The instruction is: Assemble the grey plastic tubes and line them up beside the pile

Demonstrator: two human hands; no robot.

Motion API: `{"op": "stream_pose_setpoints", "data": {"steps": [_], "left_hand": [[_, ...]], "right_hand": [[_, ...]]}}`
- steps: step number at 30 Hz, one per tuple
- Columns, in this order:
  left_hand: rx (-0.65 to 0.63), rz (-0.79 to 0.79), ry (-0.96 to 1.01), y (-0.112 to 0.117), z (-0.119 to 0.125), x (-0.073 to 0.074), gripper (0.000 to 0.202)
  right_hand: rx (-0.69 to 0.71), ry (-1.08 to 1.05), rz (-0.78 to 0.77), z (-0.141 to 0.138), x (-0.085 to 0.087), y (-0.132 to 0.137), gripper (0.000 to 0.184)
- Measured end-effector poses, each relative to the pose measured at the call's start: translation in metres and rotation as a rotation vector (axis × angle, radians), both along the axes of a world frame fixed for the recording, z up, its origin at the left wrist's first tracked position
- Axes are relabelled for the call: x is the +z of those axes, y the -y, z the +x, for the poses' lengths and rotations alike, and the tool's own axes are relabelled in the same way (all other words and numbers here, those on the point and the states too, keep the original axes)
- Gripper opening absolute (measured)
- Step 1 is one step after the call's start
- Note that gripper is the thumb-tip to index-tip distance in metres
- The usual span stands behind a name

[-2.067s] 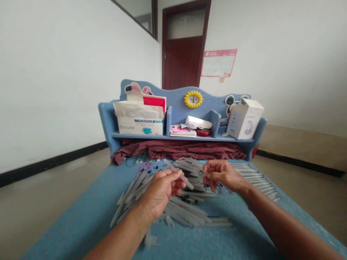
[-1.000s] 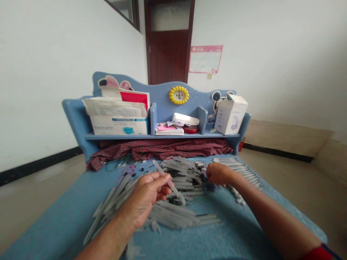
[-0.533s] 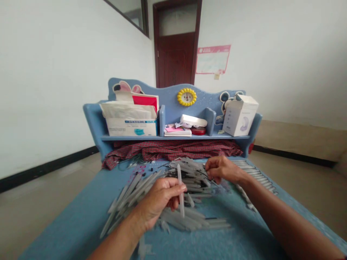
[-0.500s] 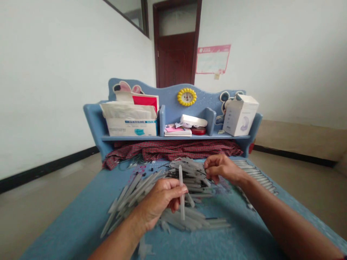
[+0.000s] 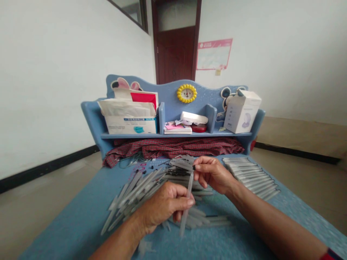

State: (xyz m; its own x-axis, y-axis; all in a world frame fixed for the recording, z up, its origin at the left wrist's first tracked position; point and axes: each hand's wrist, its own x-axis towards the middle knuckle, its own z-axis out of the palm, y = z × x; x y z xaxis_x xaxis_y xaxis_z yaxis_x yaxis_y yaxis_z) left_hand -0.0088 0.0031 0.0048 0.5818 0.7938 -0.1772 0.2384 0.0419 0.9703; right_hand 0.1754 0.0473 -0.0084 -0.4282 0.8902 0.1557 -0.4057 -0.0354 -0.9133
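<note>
My left hand [image 5: 169,204] is closed around a translucent pen barrel [image 5: 189,186], its thumb and fingers pinching the middle. The barrel leans slightly, its top end tipped to the right. Between the thumb and forefinger of my right hand [image 5: 210,174] is a small black plug [image 5: 194,167], at the barrel's upper end. I cannot tell whether it sits in the opening. Behind and below my hands lies a loose pile of similar translucent barrels [image 5: 141,191]. Thin dark-tipped pieces [image 5: 176,168] lie among those at the back.
A neat row of pens [image 5: 252,177] lies on the right of the blue desk [image 5: 67,224]. Small black plugs [image 5: 152,167] are scattered at the back left. Beyond are a bunched checked cloth [image 5: 173,147] and a shelf [image 5: 130,136] with boxes.
My right hand has moved left from beside the pile to the top of the barrel, bringing the black plug there. My left hand has shifted slightly right, and the barrel leans more.
</note>
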Motion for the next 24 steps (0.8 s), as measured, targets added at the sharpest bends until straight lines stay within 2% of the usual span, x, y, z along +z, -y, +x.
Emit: {"op": "stream_pose_setpoints", "data": {"steps": [6, 13, 17, 24], "left_hand": [[0.088, -0.061, 0.153, -0.004, 0.000, -0.003, 0.018], [0.408, -0.226, 0.540, -0.013, -0.005, -0.005, 0.009], [0.460, -0.259, 0.653, -0.016, -0.008, -0.006, 0.006], [0.481, -0.233, 0.666, -0.014, -0.006, -0.005, 0.007]], "right_hand": [[0.006, -0.022, 0.006, 0.002, -0.002, 0.006, 0.017], [0.049, 0.020, 0.018, -0.005, -0.005, 0.022, 0.015], [0.088, 0.019, 0.032, -0.006, -0.008, 0.027, 0.018], [0.111, 0.035, 0.067, -0.005, -0.010, 0.026, 0.017]]}}
